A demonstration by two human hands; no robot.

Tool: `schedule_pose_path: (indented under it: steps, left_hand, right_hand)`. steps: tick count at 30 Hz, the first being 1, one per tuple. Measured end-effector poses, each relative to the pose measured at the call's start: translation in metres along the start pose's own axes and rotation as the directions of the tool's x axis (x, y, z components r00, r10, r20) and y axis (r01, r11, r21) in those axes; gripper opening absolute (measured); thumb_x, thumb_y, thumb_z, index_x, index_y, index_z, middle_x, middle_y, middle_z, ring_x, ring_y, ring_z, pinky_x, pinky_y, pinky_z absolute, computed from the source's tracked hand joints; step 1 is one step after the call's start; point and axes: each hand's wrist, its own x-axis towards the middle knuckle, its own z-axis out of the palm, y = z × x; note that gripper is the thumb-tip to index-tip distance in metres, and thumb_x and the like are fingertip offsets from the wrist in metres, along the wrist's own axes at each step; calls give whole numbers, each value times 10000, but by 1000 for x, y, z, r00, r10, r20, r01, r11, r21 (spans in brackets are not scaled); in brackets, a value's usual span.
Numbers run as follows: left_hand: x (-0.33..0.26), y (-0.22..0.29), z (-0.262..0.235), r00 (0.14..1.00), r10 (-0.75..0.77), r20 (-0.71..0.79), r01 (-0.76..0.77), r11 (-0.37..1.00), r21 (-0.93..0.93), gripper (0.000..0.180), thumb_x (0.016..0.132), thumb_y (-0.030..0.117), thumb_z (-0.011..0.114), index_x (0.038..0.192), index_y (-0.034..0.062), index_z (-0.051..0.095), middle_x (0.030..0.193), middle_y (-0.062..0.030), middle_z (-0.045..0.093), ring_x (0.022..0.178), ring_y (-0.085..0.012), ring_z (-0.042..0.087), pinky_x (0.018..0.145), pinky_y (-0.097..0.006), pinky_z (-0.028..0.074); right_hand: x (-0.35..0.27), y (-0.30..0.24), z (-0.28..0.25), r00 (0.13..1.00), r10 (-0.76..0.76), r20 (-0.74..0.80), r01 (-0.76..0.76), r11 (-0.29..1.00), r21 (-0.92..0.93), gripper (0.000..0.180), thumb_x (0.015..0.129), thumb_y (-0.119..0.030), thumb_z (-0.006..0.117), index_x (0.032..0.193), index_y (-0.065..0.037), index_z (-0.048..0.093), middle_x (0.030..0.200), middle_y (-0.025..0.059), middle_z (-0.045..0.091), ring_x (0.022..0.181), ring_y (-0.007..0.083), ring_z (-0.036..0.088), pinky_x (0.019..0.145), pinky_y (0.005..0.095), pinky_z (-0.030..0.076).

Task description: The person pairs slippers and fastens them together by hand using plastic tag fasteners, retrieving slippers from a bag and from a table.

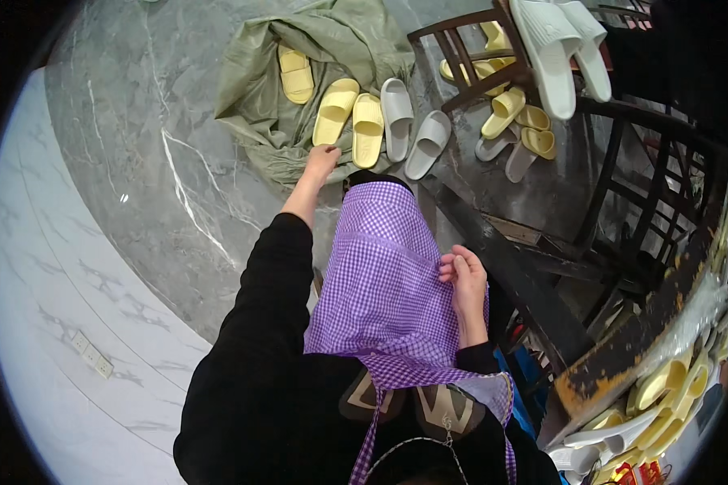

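Observation:
My left hand (322, 162) reaches down to the near end of a yellow slipper (336, 110), its fingers closed at the edge. Right beside that one lie another yellow slipper (368, 129) and a grey slipper (397, 118). A second grey slipper (429, 144) rests tilted a little farther right. On the green sack (251, 105) a lone yellow slipper (296, 75) lies farther back. Over my lap, beside the purple checked apron (380, 275), my right hand (465, 283) hovers with loosely bent fingers and nothing in it.
A dark wooden chair (453, 61) stands at the back, with pale slippers (552, 61) raised beside it. Several yellow and grey slippers (510, 113) lie on the floor there. More slippers (663, 396) are heaped by a worn wooden edge (623, 356) at lower right. A marbled wall (65, 283) bounds the left.

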Motion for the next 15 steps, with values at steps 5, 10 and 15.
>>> schedule_pose_path:
  steps: [5, 10, 15]
  left_hand:
    - [63, -40, 3, 999, 7, 32, -17, 940, 340, 422, 719, 301, 634, 975, -32, 594, 656, -71, 578, 599, -195, 564, 566, -304, 456]
    - [94, -54, 22, 989, 140, -40, -71, 700, 710, 539, 689, 361, 673, 1051, -22, 557, 846, -123, 613, 786, -287, 598, 698, -357, 474]
    - [115, -34, 45, 986, 151, -77, -37, 637, 770, 674, 643, 380, 716, 1147, 4, 474, 1121, -168, 510, 999, -344, 514, 824, -404, 432]
  right_hand:
    - [50, 20, 38, 984, 148, -100, -102, 926, 363, 210, 891, -58, 426, 1082, 15, 474, 814, 108, 594, 615, 136, 555, 557, 231, 484]
    - [89, 46, 47, 926, 313, -212, -199, 880, 431, 217, 878, -53, 430, 1081, 18, 456, 799, 98, 584, 606, 139, 538, 541, 237, 472]
    - [108, 88, 33, 865, 438, -245, -290, 835, 468, 206, 853, -26, 434, 1052, 1, 479, 803, 102, 590, 598, 152, 526, 524, 257, 460]
